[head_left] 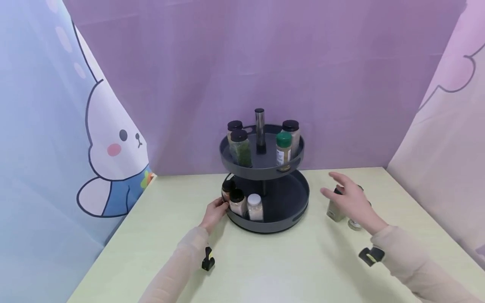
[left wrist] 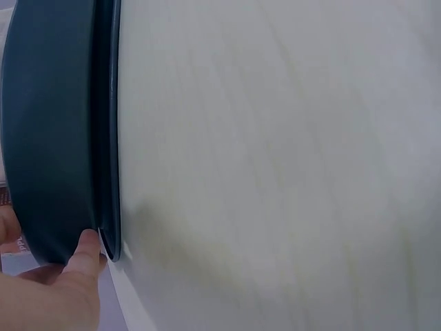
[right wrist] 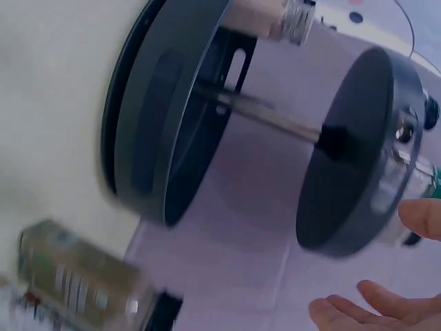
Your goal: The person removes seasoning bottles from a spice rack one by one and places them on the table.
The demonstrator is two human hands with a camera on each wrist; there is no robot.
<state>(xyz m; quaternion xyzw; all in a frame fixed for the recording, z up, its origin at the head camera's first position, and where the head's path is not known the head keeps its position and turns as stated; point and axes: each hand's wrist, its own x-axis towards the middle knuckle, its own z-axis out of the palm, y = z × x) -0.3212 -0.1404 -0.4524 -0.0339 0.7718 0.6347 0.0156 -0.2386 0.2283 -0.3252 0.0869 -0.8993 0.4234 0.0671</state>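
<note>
A dark two-tier turntable (head_left: 265,227) stands on the table, its post rising through the upper tray (head_left: 261,173). My left hand (head_left: 214,213) grips the left edge of the lower tray. In the left wrist view, its fingers (left wrist: 84,255) touch the tray wall (left wrist: 52,138) close to the base. Apart from the rack, on the right, my right hand (head_left: 356,204) hovers with fingers spread and nothing held. Partly hidden behind it is a dark-capped spice jar (head_left: 335,211); this jar (right wrist: 83,269) shows larger in the right wrist view. A second jar (head_left: 355,225) stands close by, mostly covered.
On the lower tray, a white-capped jar (head_left: 255,207) and two dark-capped jars, one in front (head_left: 238,206), sit at the left. The upper tray carries a green-capped jar (head_left: 283,151), a jar of green herbs (head_left: 241,151) and others. A purple curtain (head_left: 189,84) hangs behind.
</note>
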